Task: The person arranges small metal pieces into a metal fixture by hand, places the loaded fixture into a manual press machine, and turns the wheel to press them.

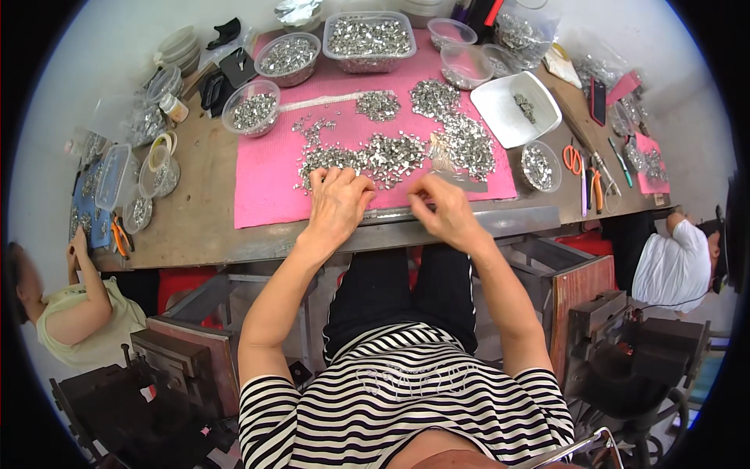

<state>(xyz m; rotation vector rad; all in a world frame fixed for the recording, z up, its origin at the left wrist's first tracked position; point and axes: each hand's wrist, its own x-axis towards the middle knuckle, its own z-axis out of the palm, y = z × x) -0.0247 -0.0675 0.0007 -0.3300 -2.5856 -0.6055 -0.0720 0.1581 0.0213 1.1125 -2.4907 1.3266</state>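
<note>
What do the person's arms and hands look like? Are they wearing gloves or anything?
No gloves: the left hand and right hand are bare, with no rings or watch that I can see. Both forearms are bare too. Short sleeves of a black-and-white striped shirt cover only the upper arms.

One head-worn fisheye view looks steeply down and forward, close above the left hand (337, 205) and right hand (448, 211), workbench (203, 227) beyond them.

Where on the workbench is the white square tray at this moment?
In the head view, the white square tray sits right of the pink mat, at its far right corner, with a round bowl of metal pieces just nearer the person.
</note>
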